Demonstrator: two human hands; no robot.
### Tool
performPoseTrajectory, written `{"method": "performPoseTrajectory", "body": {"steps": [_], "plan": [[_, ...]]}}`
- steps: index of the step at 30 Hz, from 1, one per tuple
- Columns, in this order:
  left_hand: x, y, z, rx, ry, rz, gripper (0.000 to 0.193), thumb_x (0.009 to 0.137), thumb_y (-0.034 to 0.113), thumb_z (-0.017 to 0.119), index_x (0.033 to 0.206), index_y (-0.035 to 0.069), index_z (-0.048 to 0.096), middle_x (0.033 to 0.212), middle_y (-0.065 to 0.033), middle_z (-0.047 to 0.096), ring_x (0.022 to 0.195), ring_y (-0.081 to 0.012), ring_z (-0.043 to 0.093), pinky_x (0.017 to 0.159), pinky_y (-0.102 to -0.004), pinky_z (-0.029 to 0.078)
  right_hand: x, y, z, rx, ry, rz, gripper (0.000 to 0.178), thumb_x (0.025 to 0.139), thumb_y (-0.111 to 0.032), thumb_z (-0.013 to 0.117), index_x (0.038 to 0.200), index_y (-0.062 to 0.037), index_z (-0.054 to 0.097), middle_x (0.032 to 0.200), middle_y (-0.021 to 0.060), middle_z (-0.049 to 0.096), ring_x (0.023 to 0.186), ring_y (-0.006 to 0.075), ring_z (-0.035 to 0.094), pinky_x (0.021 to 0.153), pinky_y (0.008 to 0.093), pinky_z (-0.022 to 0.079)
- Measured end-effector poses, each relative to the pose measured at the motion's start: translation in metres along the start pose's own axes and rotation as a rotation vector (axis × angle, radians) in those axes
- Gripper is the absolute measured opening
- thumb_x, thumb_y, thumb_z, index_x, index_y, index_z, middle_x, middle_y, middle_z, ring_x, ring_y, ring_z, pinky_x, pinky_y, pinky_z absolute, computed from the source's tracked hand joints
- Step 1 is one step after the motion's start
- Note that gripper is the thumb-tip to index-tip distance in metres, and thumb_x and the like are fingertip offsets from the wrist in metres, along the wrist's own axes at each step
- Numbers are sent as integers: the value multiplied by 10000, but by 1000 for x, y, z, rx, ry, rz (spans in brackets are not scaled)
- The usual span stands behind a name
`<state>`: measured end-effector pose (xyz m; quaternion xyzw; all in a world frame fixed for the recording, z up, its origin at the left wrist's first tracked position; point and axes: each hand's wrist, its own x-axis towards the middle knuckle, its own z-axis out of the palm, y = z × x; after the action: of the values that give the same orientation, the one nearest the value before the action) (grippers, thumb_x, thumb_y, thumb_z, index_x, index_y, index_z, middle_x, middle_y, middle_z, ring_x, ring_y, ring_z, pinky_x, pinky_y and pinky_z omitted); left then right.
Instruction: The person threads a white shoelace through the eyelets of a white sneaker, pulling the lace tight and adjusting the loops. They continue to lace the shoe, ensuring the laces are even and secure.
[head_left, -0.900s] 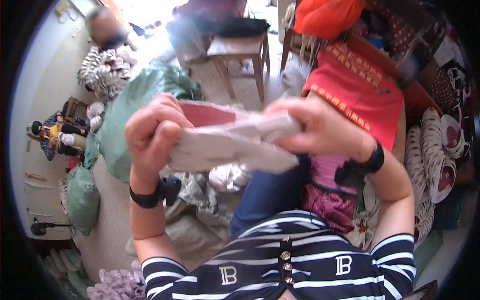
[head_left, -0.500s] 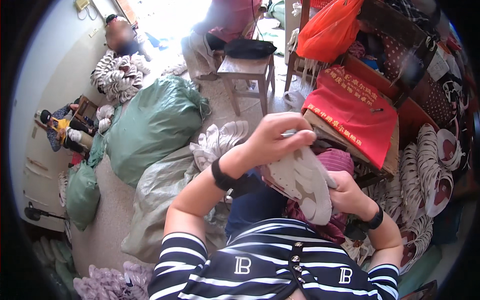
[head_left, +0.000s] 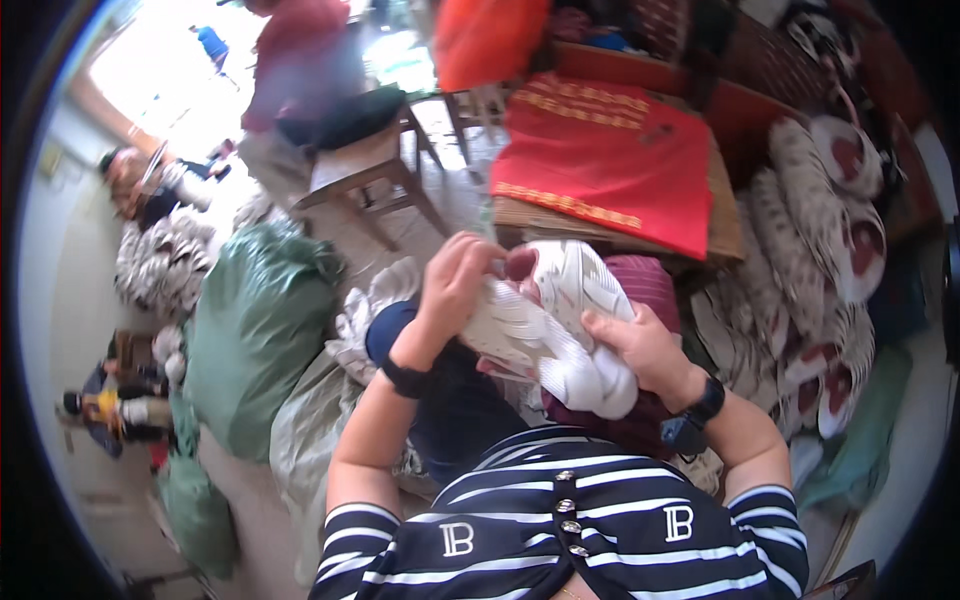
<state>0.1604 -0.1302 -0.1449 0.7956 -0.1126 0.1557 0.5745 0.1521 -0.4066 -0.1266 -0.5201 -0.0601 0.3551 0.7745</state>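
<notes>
Both of my hands hold a white shoe upper (head_left: 560,320) with a dark red lining, above my lap. My left hand (head_left: 455,280) grips its left end from above, fingers curled onto the edge. My right hand (head_left: 640,350) supports it from the right side, thumb pressed on the white patterned surface. A black band sits on each wrist. Under the piece lies a dark red cloth (head_left: 640,285) on my lap.
A big green sack (head_left: 255,330) and a pale sack (head_left: 305,430) stand at my left. Stacks of white and red shoe pieces (head_left: 810,300) fill the right. A red cloth (head_left: 610,160) covers a low table ahead; a wooden stool (head_left: 365,180) stands beyond. People sit at far left.
The view has swung right and downward. I have lowered the white piece from in front of me to my lap and turned it; my left hand has moved to its upper left end.
</notes>
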Motion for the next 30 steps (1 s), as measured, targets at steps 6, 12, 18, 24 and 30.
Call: {"method": "performPoseTrajectory", "body": {"steps": [6,12,18,24,30], "plan": [[-19,-34,15,-284,-93,-337,506,1103,332,409,878,-14,703,605,55,447,554,-45,362,534,-228,303,-26,-3,-44,297,183,-236,362,1020,-144,597,1352,-3,576,1254,83,666,1099,197,662,974,365,535],[14,28,13,-69,-326,-282,449,1060,323,525,783,9,687,590,-20,577,545,-108,570,513,-314,427,-48,12,-83,458,240,-190,448,1032,-155,567,1448,-24,464,1358,110,601,1222,238,609,1048,417,505],[99,99,7,1070,-492,522,425,975,439,599,718,100,605,598,-89,592,578,-298,643,527,-422,482,-45,7,-78,662,119,-168,500,1036,-196,548,1488,-30,413,1403,148,569,1273,293,573,1092,456,464],[176,79,68,1339,-507,967,234,914,298,636,743,139,641,636,-17,648,622,-208,682,579,-355,527,-36,16,-84,843,44,-88,524,1043,-262,521,1499,-31,402,1431,165,551,1277,329,569,1099,484,451],[190,53,114,1185,-537,1245,181,917,278,629,799,147,591,803,-21,646,806,-210,676,643,-365,486,-41,29,-88,822,111,-16,514,1041,-270,542,1474,-19,428,1395,167,573,1248,309,591,1084,469,467]]}}
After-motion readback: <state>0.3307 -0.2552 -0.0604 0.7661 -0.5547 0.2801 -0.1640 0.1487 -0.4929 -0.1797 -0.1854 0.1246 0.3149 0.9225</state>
